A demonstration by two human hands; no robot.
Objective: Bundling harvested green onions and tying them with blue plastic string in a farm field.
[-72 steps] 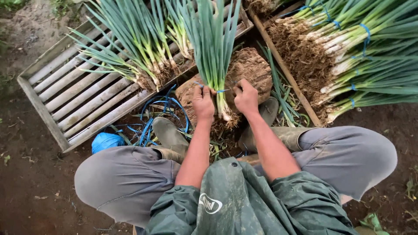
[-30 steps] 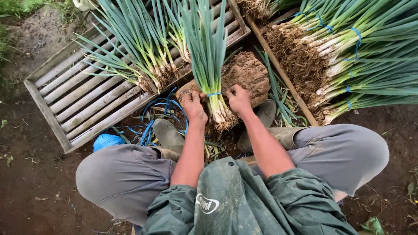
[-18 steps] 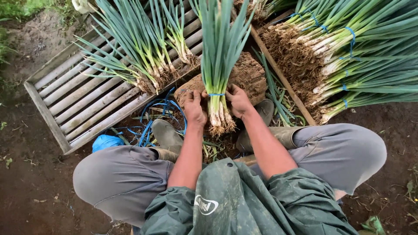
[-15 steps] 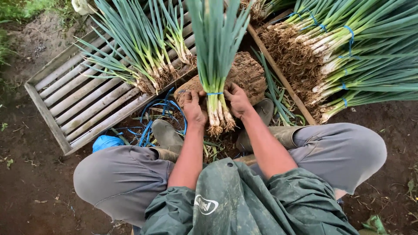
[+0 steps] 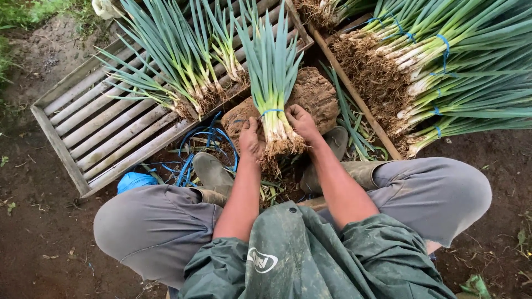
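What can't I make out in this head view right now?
- Fingertips of the left hand and right hand: hidden behind the blue-tied green onion bundle.
- Bundle's leaf tips: cut off by the top edge.
- Coiled blue string: partly under the muddy boot.

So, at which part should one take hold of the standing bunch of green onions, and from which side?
Probably at the pale stalks just under the blue tie, above the muddy roots. There the bunch of green onions is narrow and firm; higher up the leaves fan out loosely. It stands upright on the stump, so come from both sides, as the left hand and right hand do.
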